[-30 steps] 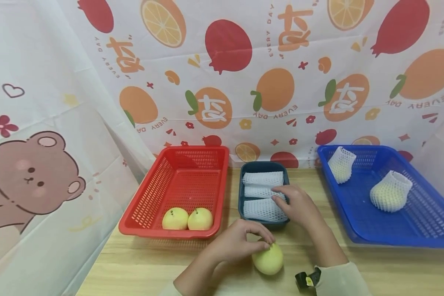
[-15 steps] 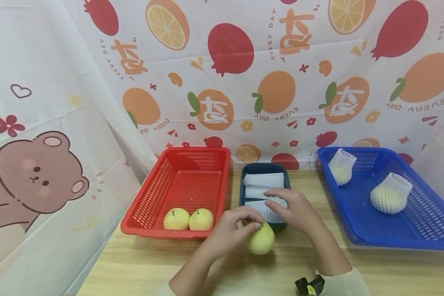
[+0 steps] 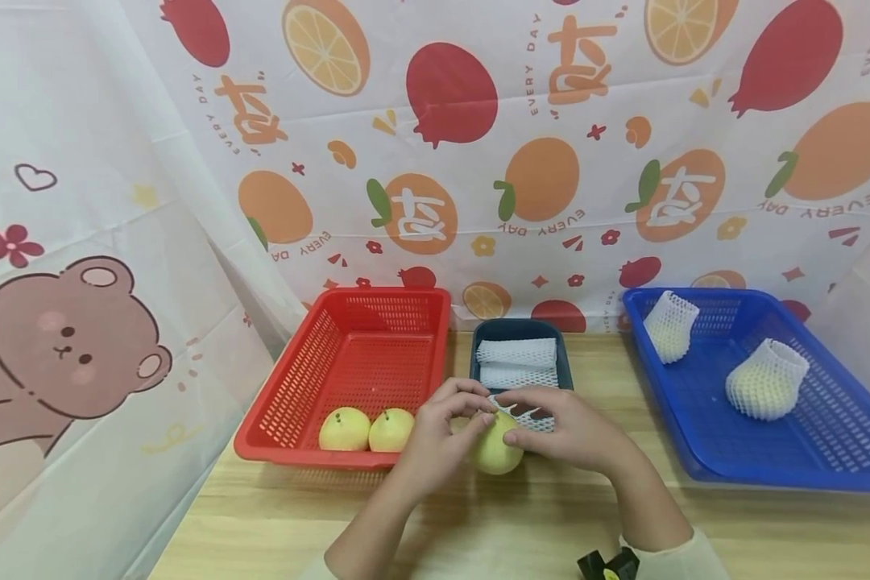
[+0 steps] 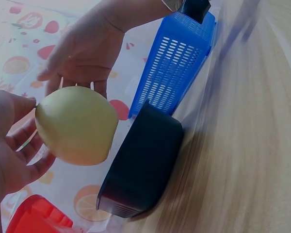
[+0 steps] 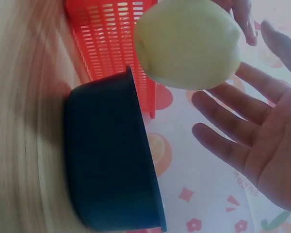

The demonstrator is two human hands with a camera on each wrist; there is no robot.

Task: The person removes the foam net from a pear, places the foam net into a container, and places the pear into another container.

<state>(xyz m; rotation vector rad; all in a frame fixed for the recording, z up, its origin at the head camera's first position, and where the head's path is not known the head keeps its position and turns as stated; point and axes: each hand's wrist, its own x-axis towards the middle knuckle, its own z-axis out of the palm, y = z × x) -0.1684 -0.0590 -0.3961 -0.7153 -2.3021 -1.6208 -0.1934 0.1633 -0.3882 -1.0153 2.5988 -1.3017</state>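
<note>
A pale yellow pear point(image 3: 500, 453) hangs above the table in front of the dark teal bin point(image 3: 568, 377). My left hand point(image 3: 438, 439) pinches it near the top, from the left side. On the other side my right hand point(image 3: 576, 427) reaches toward the pear with fingers spread. In the right wrist view those fingers point(image 5: 233, 124) are extended beside and behind the pear; whether they touch it is hard to tell. White foam net sleeves point(image 3: 517, 353) lie flat in the bin, the front one partly covered by my hands and the pear.
To the left stands a red basket point(image 3: 259, 411) with two bare pears point(image 3: 345, 429) at its front. A blue basket point(image 3: 732, 459) on the right contains two pears in foam nets point(image 3: 764, 383). A fruit-patterned cloth point(image 3: 471, 209) hangs behind the wooden table point(image 3: 261, 524).
My left hand has carried the pear up and left toward the bin. The right hand has drawn back from the sleeves and come down beside the pear.
</note>
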